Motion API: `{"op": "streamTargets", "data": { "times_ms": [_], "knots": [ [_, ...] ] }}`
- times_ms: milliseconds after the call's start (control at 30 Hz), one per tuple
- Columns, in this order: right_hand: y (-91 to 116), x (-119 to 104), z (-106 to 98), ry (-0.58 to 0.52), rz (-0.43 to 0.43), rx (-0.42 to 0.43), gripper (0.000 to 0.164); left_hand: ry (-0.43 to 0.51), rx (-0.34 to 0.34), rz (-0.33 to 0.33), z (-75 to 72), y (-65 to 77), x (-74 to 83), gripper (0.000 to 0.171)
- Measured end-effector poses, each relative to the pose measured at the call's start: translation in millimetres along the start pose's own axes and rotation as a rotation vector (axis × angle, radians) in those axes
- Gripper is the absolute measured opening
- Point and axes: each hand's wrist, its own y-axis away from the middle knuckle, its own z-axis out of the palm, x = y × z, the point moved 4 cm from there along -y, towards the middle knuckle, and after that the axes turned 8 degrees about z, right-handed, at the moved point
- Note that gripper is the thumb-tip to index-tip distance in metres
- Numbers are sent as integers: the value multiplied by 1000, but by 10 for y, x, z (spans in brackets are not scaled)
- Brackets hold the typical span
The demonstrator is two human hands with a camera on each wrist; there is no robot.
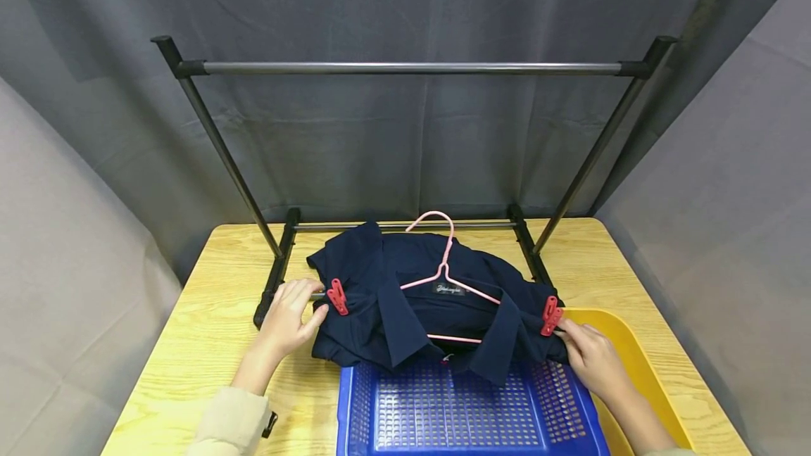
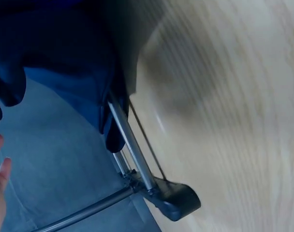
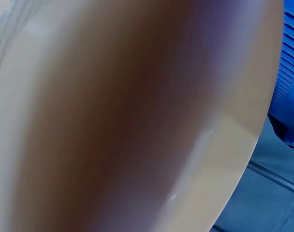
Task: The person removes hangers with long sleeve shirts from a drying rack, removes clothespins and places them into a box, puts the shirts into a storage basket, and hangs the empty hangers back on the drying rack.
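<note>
Hovering at the edge of the navy shirt [image 1: 437,319], my left grip [image 1: 288,321] is loose; my right grip [image 1: 594,359] touches its other end (whether pinching, I cannot tell). The shirt overlaps the blue basket [image 1: 456,419].

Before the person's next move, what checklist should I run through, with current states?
1. Pink hanger inside navy shirt: ok, its top protruding.
2. Left red clip and right red clip on shirt: ok, one each side.
3. Left hand gripping shirt: not ok, spread beside it.
4. Right hand gripping shirt: cannot tell, contact partly hidden.
5. Shirt clear of blue basket: cannot tell, they overlap in view.
</note>
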Motion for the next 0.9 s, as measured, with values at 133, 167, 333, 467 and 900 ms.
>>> {"op": "streamTargets", "data": {
  "times_ms": [133, 167, 333, 467, 900],
  "knots": [
    [2, -1, 2, 2, -4, 3, 6, 20, -47, -8, 71, 58, 27, 36],
    [3, 0, 1, 3, -5, 5, 6, 22, -57, -10, 87, 68, 32, 37],
    [8, 9, -3, 4, -6, 11, 6, -3, -118, -30, 146, 74, 59, 41],
    [8, 9, -1, 7, -9, 10, 6, -49, -180, -67, 197, 78, 66, 41],
    [6, 11, 16, 7, -2, -1, 6, -155, -129, -58, 272, 60, 107, 26]
  ]
}}
